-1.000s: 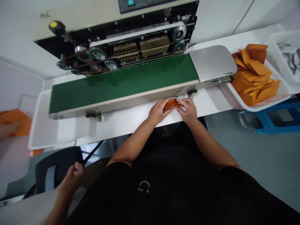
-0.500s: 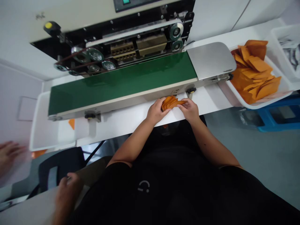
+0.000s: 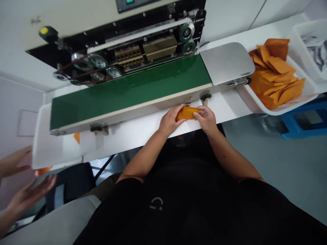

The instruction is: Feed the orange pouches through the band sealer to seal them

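In front of the machine, my left hand (image 3: 168, 121) is closed around a small bunch of orange pouches (image 3: 181, 115). Its thumb presses along their lower side. My right hand (image 3: 207, 119) pinches the right end of one orange pouch (image 3: 190, 112), whose broad face now shows. Both hands are just above the white table strip (image 3: 130, 132), close to the front side of the machine's green conveyor belt (image 3: 133, 86). How many pouches lie in the left hand is hidden by its fingers.
Behind the belt stands a sealing machine with rollers (image 3: 98, 61). A metal plate (image 3: 227, 64) extends the belt rightward, beside a white bin (image 3: 283, 110) of orange pouches. Another white bin (image 3: 55, 149) stands left, near a co-worker's two hands (image 3: 33, 194). A blue stool (image 3: 306, 126) is at right.
The pouch between my hands has turned from edge-on to showing its flat face. The co-worker's hands have come together by the left bin. The view has shifted slightly.
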`<state>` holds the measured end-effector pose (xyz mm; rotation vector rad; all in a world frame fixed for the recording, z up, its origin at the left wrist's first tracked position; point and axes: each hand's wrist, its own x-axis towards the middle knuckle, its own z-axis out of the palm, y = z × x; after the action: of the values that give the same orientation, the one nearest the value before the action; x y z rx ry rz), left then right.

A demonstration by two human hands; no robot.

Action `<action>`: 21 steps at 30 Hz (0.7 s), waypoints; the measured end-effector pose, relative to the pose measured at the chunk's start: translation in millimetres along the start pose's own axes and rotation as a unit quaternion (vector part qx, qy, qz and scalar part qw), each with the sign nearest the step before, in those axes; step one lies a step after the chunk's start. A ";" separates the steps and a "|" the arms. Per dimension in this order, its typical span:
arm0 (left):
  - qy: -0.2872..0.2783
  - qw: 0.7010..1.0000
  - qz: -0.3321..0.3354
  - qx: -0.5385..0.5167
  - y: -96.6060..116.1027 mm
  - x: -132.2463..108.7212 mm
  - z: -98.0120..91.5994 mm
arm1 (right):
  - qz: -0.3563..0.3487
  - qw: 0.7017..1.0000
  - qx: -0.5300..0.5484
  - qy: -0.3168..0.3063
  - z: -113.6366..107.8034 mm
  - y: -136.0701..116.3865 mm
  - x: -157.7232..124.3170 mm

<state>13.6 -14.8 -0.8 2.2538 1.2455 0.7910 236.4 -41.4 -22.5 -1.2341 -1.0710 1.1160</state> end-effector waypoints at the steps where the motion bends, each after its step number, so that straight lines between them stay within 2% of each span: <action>1: 0.003 1.000 -0.005 0.000 -1.1 -0.3 0.3 | -0.006 1.000 0.006 0.030 0.0 -0.1 0.6; 4: 0.013 1.000 -0.003 0.006 -2.6 -2.3 -0.1 | -0.009 0.996 0.012 0.088 -1.3 -0.8 1.4; 10: 0.038 0.999 0.031 0.020 0.9 -3.7 -2.4 | 0.008 0.998 0.003 0.068 -4.1 -12.4 -4.2; 13: 0.031 0.998 0.032 0.034 1.6 -2.8 -1.1 | -0.006 0.997 0.007 0.078 -4.0 -27.1 -8.3; 18: 0.009 0.997 0.047 0.054 3.2 -1.7 1.2 | -0.056 0.998 -0.001 0.043 -6.1 -59.9 -17.1; 21: 0.010 0.997 0.047 0.056 5.5 -1.2 0.0 | -0.088 0.995 0.001 0.050 -9.5 -79.4 -18.3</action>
<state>16.5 -18.6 2.3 2.4164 1.2285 0.7975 246.8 -61.8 56.3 -1.1576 -1.0802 0.9118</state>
